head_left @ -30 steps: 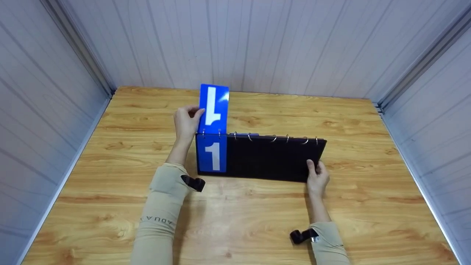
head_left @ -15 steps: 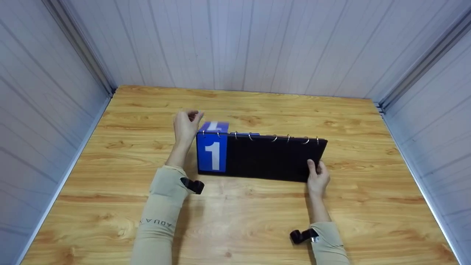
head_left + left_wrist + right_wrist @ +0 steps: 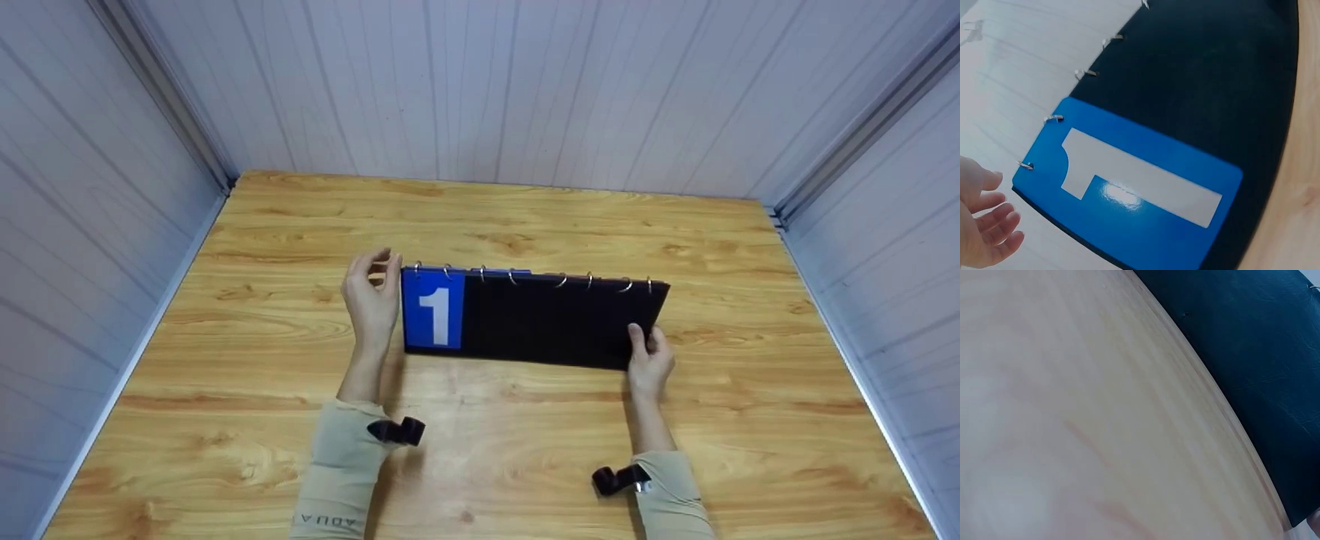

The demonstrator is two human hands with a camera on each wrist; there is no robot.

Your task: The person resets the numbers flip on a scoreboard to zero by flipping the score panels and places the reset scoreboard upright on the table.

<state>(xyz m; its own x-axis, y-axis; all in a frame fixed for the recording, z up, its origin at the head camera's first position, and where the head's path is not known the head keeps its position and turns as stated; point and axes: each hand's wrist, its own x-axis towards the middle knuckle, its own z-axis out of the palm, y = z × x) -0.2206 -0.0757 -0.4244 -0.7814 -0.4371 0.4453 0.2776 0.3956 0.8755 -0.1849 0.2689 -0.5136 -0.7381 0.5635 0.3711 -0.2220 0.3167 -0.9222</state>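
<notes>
My black flip board (image 3: 555,322) stands in the middle of the wooden table (image 3: 225,420), and I will tell where everything is from it. Its long side runs left to right, and its face leans toward me. One blue card (image 3: 433,308) with a white 1 hangs at the board's left end, and the 1 stands the right way up for me. Along the board's top edge I count eight metal rings (image 3: 559,281), though the far ones are small and I may be off by one. My left hand (image 3: 371,300) is just beside the board's left end, up near the top corner. Its fingers (image 3: 999,222) are loosely bent and apart, and it holds nothing; I cannot tell if it touches the card's edge. My right hand (image 3: 649,365) is at the board's lower right corner, and its thumb and fingers pinch that corner. In my right wrist view I see the board's bottom edge sitting on the table. I have two tan sleeves, one on each arm, on the near side of the board.
</notes>
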